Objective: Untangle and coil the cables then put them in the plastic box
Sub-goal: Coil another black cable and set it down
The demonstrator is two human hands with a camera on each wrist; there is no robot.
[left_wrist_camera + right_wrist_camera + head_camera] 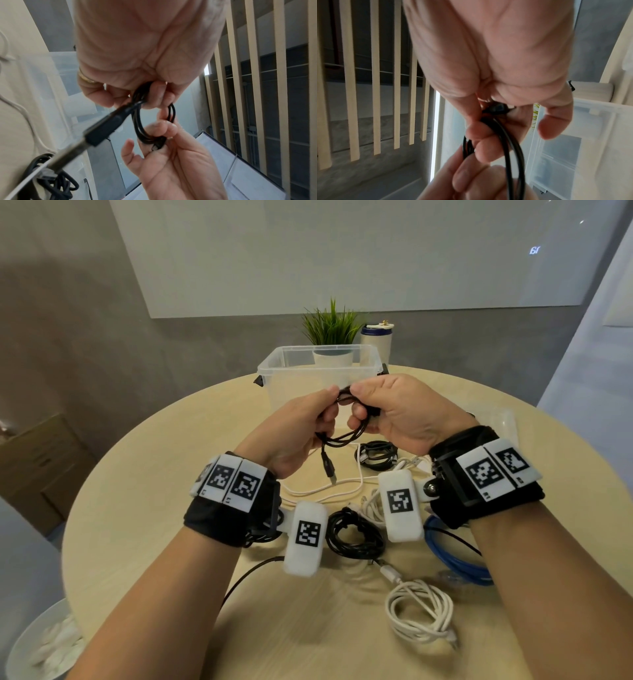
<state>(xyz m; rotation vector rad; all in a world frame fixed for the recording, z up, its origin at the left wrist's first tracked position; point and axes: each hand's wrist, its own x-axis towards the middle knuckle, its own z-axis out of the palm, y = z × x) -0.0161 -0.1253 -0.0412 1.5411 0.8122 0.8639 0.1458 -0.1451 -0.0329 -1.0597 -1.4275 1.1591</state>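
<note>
Both hands hold a small coil of black cable in the air just in front of the clear plastic box. My left hand pinches the coil's left side, and my right hand grips its top right, with fingers curled through the loop. A USB plug hangs down from the coil. In the left wrist view the left hand grips the loop and the plug points at the camera. The right wrist view shows the right hand pinching the cable.
On the round wooden table lie two black coils, a white coil, a blue cable and a loose white cable. A potted plant and a canister stand behind the box.
</note>
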